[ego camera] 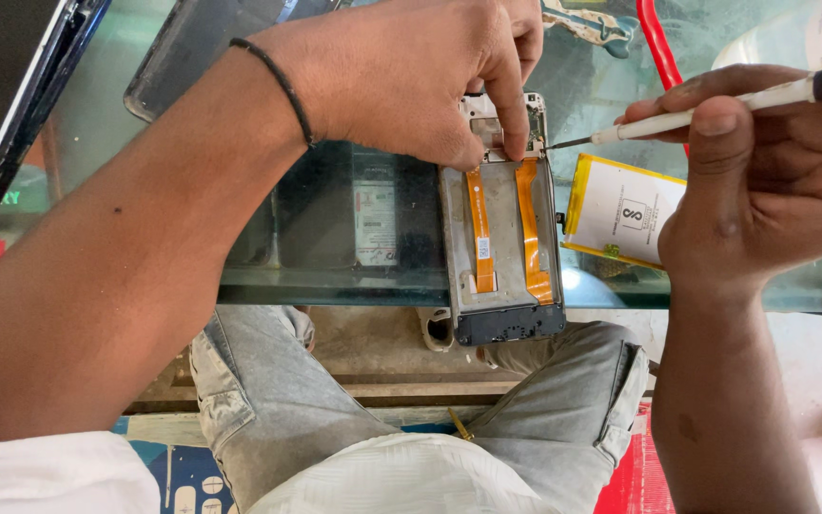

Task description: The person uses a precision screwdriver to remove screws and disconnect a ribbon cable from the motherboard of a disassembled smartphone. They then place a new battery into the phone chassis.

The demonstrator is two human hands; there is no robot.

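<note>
An opened phone body (503, 249) lies on the glass table top (335, 228), its grey inner frame up, with two orange flex cables (480, 233) running along it. My left hand (411, 76) presses down on the phone's far end, index finger and thumb pinching near its top edge. A thin white screwdriver with a black grip (715, 107) is held in my right hand (773, 181), with its metal tip touching the phone's upper right corner.
A white and yellow battery pack (623, 211) rests on the glass just right of the phone. A dark phone or screen (11, 67) lies far left, another dark panel (192, 48) behind my left wrist. A red cable (656, 48) curves at the back. My knees are below the table edge.
</note>
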